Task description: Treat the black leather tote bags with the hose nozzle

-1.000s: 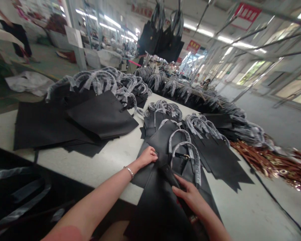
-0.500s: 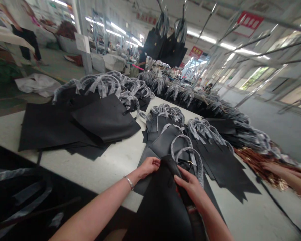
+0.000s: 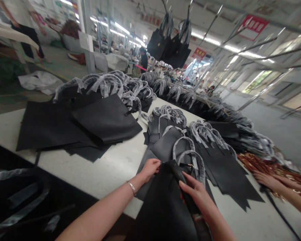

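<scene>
A black leather-like bag piece (image 3: pixel 163 204) hangs upright at the lower middle, over the table's near edge. My right hand (image 3: pixel 197 189) grips its folded right side, thumb in front. My left hand (image 3: pixel 150 169), with a bracelet at the wrist, is closed in a pinch at its upper left corner; what lies between the fingertips is too small to make out. Just behind stand two plastic-wrapped handles (image 3: pixel 190 150) with a gold-coloured metal part below them.
Black panels with wrapped handles lie in piles at left (image 3: pixel 105 117) and right (image 3: pixel 223 164) on the pale table (image 3: pixel 115 170). Another person's hands (image 3: pixel 271 180) touch brown straps at the right. Black bags (image 3: pixel 168 43) hang overhead.
The view has shifted slightly. My hands keep their places on the black piece, its top fold a little changed. The other person's hands have moved left along the brown straps.
</scene>
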`<action>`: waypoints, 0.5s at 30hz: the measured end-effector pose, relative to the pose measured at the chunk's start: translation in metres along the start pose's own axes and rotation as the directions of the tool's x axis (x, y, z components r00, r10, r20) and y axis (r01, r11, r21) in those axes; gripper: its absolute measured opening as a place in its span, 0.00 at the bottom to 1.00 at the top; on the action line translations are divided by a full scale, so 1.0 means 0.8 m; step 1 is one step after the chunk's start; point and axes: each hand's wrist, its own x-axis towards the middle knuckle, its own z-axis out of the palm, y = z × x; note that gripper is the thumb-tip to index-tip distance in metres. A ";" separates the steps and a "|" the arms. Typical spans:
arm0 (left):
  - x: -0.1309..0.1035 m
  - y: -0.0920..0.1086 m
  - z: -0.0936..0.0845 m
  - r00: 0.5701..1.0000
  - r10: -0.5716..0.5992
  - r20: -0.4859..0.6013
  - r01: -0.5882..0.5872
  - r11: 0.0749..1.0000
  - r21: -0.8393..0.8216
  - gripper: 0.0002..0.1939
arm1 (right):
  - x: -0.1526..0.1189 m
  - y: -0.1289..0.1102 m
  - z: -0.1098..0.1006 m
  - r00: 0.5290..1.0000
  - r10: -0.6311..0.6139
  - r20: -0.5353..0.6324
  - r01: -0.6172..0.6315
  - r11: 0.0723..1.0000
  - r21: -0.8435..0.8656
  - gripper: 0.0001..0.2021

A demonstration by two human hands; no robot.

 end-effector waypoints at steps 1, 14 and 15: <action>-0.001 0.000 -0.001 1.000 0.000 -0.009 0.000 1.000 -0.002 0.10 | -0.002 0.001 0.000 1.000 0.009 0.001 -0.009 1.000 -0.005 0.37; 0.006 -0.003 0.001 0.995 0.098 0.032 -0.095 0.991 -0.094 0.16 | 0.002 -0.011 0.015 0.998 0.009 0.057 -0.009 1.000 -0.002 0.35; 0.004 -0.002 0.000 0.994 0.105 0.039 -0.100 0.988 -0.113 0.17 | 0.002 -0.013 0.016 0.999 0.002 0.042 -0.002 1.000 -0.001 0.35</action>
